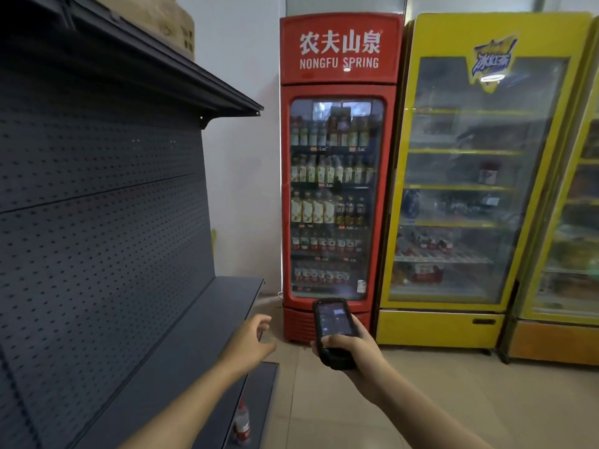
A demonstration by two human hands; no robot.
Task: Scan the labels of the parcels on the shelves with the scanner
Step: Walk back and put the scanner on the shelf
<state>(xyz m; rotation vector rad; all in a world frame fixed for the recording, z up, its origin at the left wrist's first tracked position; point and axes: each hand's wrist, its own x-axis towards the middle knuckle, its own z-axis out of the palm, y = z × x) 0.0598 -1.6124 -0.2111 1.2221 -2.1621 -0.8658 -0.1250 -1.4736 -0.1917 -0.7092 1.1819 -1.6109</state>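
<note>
Nearest, a small bottle (241,427) with a red label stands on the lowest shelf (259,393) at the frame bottom, blurred. Right hand (351,348) is closed around the scanner (334,330), screen facing up and lit, held over the floor and aimed at nothing in particular. Left hand (251,340) is empty, fingers loosely spread and half curled, reaching forward past the shelf edge. Middle shelf (233,296) and the pegboard (103,222) behind it carry no parcels. Only box-like thing showing is a cardboard carton (168,21) on the top shelf, cut off by the frame; no label visible on it. Judgement: between scans, looking for the next parcel; next move calls for turning or raising the view to find a labelled parcel, then pointing the scanner's head at that label. Scanner screen text unreadable. Further back, a red drinks fridge (338,176) and a yellow fridge (470,189) stand against the wall; the yellow one's contents are hazy behind glass, and a third cooler is cut off at right.
</note>
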